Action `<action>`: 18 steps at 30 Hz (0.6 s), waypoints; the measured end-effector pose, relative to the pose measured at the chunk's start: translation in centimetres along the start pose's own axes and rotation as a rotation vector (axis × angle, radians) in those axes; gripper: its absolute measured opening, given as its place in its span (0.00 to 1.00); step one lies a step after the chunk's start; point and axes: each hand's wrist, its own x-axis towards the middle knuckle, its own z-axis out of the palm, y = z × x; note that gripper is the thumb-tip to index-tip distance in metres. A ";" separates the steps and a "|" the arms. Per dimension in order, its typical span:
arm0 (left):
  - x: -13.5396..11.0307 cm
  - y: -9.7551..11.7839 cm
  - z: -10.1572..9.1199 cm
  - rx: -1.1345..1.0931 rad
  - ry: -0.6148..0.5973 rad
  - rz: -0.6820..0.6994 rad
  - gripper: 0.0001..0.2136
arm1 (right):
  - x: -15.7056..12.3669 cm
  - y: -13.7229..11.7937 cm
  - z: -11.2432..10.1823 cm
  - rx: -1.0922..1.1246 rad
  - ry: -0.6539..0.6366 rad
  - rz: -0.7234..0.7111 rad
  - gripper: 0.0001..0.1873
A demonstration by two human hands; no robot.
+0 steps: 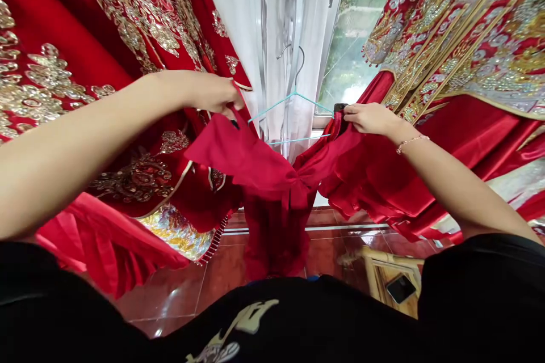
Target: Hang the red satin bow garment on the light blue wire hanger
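A plain red satin garment (272, 181) hangs between my two hands and drapes down toward the floor. My left hand (213, 92) pinches its upper left edge, fingers closed on the cloth. My right hand (368, 118), with a thin bracelet on the wrist, grips the upper right edge at a dark clip. A light blue wire hanger (293, 99) hangs just behind the garment, its ends near both hands.
Red robes with gold embroidery hang at the left (106, 68) and right (468, 34). A white sheer curtain (276, 22) and a window (361, 28) are straight ahead. A small wooden stool (392, 283) with a phone (400, 288) stands on the red tiled floor.
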 end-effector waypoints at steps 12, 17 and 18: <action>2.2 -0.1 3.6 0.014 -0.435 0.226 0.36 | 0.3 -3.0 -1.3 0.049 0.029 -0.003 0.17; -1.1 -0.2 5.7 0.235 -0.234 0.205 0.22 | 0.5 -1.5 -2.4 0.021 -0.015 0.000 0.16; -1.2 0.0 5.8 0.273 -0.220 0.206 0.21 | 0.5 -1.0 -2.8 0.014 -0.035 0.005 0.16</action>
